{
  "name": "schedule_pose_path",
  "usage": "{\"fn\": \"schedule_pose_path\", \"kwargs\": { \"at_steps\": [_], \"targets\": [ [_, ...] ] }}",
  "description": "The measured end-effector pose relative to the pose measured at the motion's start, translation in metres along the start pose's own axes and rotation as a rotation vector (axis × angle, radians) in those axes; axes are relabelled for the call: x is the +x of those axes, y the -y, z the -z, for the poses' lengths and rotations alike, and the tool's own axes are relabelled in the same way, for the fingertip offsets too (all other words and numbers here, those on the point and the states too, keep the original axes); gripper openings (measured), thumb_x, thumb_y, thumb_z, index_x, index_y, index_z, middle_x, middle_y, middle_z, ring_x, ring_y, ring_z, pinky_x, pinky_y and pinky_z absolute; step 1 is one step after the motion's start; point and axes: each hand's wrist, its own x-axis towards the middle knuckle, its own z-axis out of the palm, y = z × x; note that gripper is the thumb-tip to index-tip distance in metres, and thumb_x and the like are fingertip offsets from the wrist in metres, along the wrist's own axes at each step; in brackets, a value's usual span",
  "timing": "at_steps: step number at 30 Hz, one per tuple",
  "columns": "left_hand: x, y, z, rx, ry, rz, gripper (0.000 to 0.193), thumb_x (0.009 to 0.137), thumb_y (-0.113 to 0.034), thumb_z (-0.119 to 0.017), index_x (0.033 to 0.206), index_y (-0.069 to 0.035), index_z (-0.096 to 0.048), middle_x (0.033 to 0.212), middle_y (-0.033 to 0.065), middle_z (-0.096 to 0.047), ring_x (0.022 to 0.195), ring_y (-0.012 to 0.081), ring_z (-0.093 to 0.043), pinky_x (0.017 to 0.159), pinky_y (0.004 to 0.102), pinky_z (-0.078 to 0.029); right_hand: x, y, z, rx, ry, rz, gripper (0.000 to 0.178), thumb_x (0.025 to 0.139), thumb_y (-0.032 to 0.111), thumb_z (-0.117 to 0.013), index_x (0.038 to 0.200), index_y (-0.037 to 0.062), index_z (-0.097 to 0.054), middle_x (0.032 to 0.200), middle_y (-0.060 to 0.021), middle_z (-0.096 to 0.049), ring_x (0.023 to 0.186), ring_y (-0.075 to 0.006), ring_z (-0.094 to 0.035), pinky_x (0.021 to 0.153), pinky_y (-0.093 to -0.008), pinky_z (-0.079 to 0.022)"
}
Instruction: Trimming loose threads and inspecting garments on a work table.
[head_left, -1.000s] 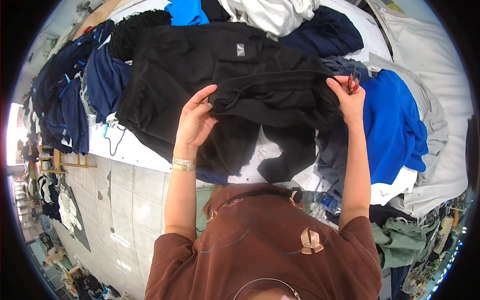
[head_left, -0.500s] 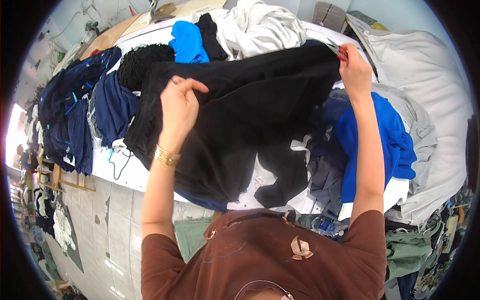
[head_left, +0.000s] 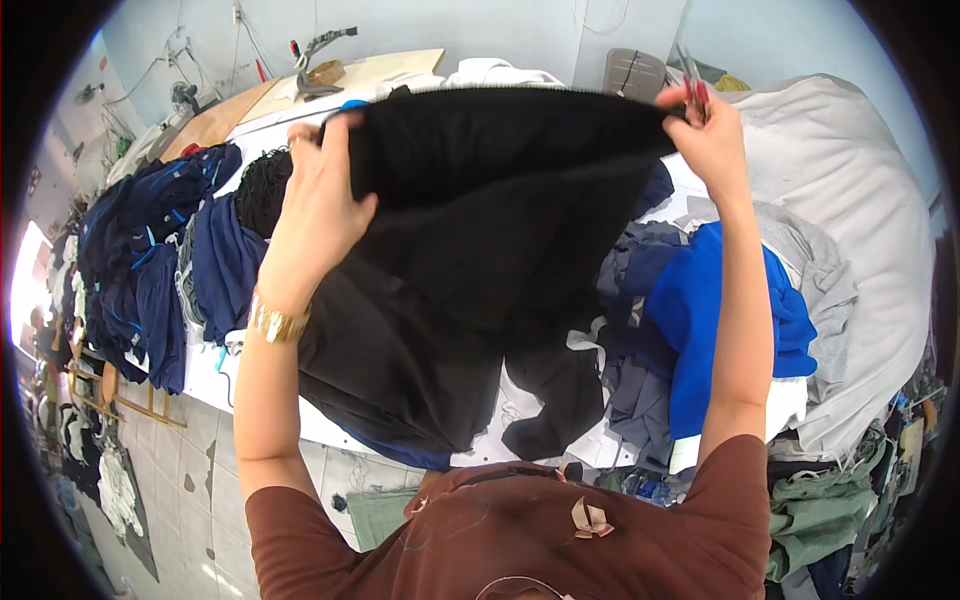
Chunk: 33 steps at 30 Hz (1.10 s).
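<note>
A wide black garment (head_left: 480, 220) is stretched between my two hands, its top edge lifted and its lower part trailing over the white table (head_left: 477, 425). My left hand (head_left: 325, 190), below a gold bracelet, is closed at the garment's upper left corner; its fingertips are partly lost in the dark cloth. At the upper right corner my right hand (head_left: 708, 135) pinches the cloth. The same hand also keeps small snips (head_left: 688, 72), blades pointing up, with red showing at the grip. A separate black piece (head_left: 560, 410) lies by the near edge.
Navy garments (head_left: 150, 240) are heaped at the left. On the right lie a bright blue cloth (head_left: 700, 300), grey cloth (head_left: 825, 270) and a big white-covered pile (head_left: 850, 180). White fabric (head_left: 500, 72) and a wooden board (head_left: 350, 75) are behind.
The garment's top edge has risen off the table, hiding much of the white and blue cloth behind. My left hand has moved left and up to its corner; the snips now point upward.
</note>
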Motion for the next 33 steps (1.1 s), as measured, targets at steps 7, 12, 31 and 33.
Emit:
{"fn": "schedule_pose_path", "kwargs": {
  "at_steps": [7, 12, 31, 33],
  "targets": [
    [-0.058, -0.035, -0.036, 0.007, 0.311, -0.016, 0.075, 0.05, -0.017, -0.087, 0.113, -0.007, -0.048, 0.114, 0.018, -0.048, 0.104, 0.0371, -0.05, 0.09, 0.0417, -0.042, -0.058, -0.007, -0.035, 0.792, 0.6, -0.301, 0.021, 0.063, 0.006, -0.058, 0.08, -0.0051, -0.065, 0.073, -0.0034, -0.062, 0.069, -0.0113, -0.056, 0.069, -0.0233, -0.044],
    [-0.085, -0.007, -0.131, -1.081, 0.644, 0.213, 0.049, 0.072, 0.003, -0.063, 0.12, 0.005, -0.052, 0.106, 0.009, -0.065, 0.096, 0.0184, -0.061, 0.088, 0.0293, -0.047, -0.052, 0.033, -0.067, 0.591, 0.589, -0.25, 0.02, 0.067, 0.006, -0.059, 0.084, -0.0015, -0.067, 0.068, -0.0018, -0.06, 0.065, -0.0106, -0.057, 0.062, -0.0243, -0.045],
    [-0.072, -0.01, -0.129, -0.846, 0.677, 0.525, 0.008, 0.073, -0.004, -0.067, 0.078, 0.002, -0.065, 0.071, -0.0018, -0.063, 0.065, 0.0027, -0.053, 0.058, 0.0193, -0.043, -0.19, 0.042, -0.15, 0.874, 0.259, -0.398, 0.014, 0.075, 0.009, -0.062, 0.075, -0.0048, -0.061, 0.055, 0.0043, -0.049, 0.055, -0.0018, -0.045, 0.049, -0.0208, -0.032],
    [-0.067, -0.004, -0.13, -0.868, 0.731, 0.561, 0.008, 0.072, -0.004, -0.067, 0.077, 0.002, -0.065, 0.071, -0.0019, -0.062, 0.064, 0.0027, -0.053, 0.058, 0.0193, -0.042, -0.175, 0.025, -0.145, 1.195, 0.488, -0.641, 0.009, 0.077, 0.01, -0.06, 0.074, 0.0017, -0.06, 0.055, 0.0068, -0.045, 0.05, -0.0017, -0.038, 0.048, -0.0202, -0.028]
  ]
}}
